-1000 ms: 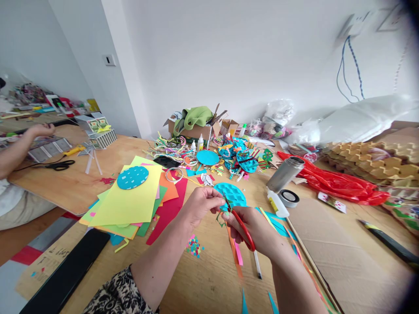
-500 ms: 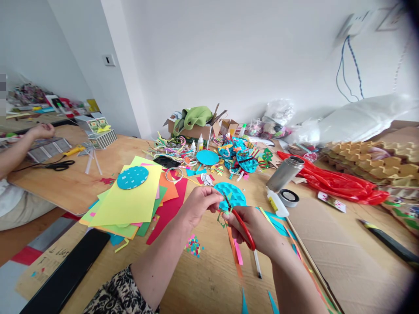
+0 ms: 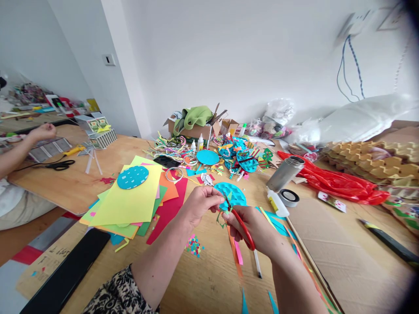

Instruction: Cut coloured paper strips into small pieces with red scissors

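Note:
My right hand (image 3: 253,222) is wrapped round the red handles of a pair of scissors (image 3: 245,230), whose dark blades point up and left. My left hand (image 3: 203,203) pinches a small piece of green paper (image 3: 221,221) at the blades, its thumb and fingertips pressed together. Thin curled green bits hang below, between the hands. Just behind, on the table, lies a blue scalloped paper disc (image 3: 236,190), partly covered by the hands and scissors. Small coloured paper dots (image 3: 194,246) are scattered below my left wrist.
Coloured paper sheets (image 3: 131,209) lie left, topped by a blue spotted oval (image 3: 132,177). To the right are a steel flask (image 3: 285,173), glue bottle (image 3: 276,202), tape roll (image 3: 289,197) and cardboard (image 3: 340,248). Another person's hand (image 3: 44,131) is at far left.
Very little differs. The hanging green paper bits have shifted slightly left; both hands and the scissors stay almost in place.

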`<state>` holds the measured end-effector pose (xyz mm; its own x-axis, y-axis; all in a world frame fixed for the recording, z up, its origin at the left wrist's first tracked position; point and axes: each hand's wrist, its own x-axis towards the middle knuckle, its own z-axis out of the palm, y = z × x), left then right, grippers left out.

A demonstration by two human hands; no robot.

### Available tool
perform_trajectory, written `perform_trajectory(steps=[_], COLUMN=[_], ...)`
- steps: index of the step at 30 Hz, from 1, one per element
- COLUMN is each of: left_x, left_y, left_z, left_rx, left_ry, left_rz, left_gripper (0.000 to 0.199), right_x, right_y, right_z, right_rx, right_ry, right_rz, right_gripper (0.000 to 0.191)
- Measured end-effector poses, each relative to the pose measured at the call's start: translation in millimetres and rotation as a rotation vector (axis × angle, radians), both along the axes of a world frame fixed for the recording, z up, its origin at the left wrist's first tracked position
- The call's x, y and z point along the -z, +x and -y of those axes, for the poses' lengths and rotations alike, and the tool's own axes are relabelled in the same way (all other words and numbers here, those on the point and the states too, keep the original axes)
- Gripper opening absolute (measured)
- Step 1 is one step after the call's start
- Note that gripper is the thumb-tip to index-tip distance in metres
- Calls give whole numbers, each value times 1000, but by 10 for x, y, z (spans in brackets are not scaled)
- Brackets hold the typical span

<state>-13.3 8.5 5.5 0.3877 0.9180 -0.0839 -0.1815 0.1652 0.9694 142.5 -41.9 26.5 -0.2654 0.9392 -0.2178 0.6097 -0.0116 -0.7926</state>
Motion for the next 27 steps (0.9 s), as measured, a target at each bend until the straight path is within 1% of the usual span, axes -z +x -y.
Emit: perform_trajectory(steps=[11,20,27], left_x=[0,-8,-19], left_y=[5,1,-7], left_z=[3,-1,2], left_rx=[4,-9,-10], left_ry=[-5,-11,10], left_rz=[7,4,-20], left_gripper=[15,15,13], right_x=[37,34,21], right_y=[17,14,14], right_z=[-4,-6,8], right_rx=[-3,-3,2], right_ry=[-2,-17,-6], right_rz=[7,-21,16], right_gripper=[47,46,45])
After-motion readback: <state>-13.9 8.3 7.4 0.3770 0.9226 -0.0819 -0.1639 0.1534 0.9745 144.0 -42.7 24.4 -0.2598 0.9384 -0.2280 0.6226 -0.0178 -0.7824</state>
